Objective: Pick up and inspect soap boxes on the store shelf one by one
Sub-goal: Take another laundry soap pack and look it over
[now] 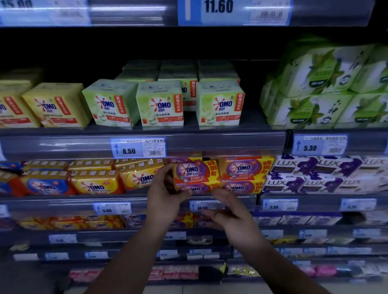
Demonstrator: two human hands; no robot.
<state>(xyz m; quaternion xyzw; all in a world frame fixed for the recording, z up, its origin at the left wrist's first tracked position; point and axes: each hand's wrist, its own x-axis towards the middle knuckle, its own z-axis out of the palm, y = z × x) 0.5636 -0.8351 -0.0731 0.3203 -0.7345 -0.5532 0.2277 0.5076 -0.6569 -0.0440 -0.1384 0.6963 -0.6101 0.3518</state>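
Two hands, one pack (195, 173).
Left hand (164, 197) pinches its nine-o'clock end; right hand (229, 215) slack-fingered, empty, at five; likely light, slick.

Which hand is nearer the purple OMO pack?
Left. The left hand grips the pack by its left end; the right hand is open just below its right corner.

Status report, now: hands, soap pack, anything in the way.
Left hand grips purple OMO soap pack at its left end. Right hand open just below, holding nothing. Close on its right: neighbouring OMO pack.
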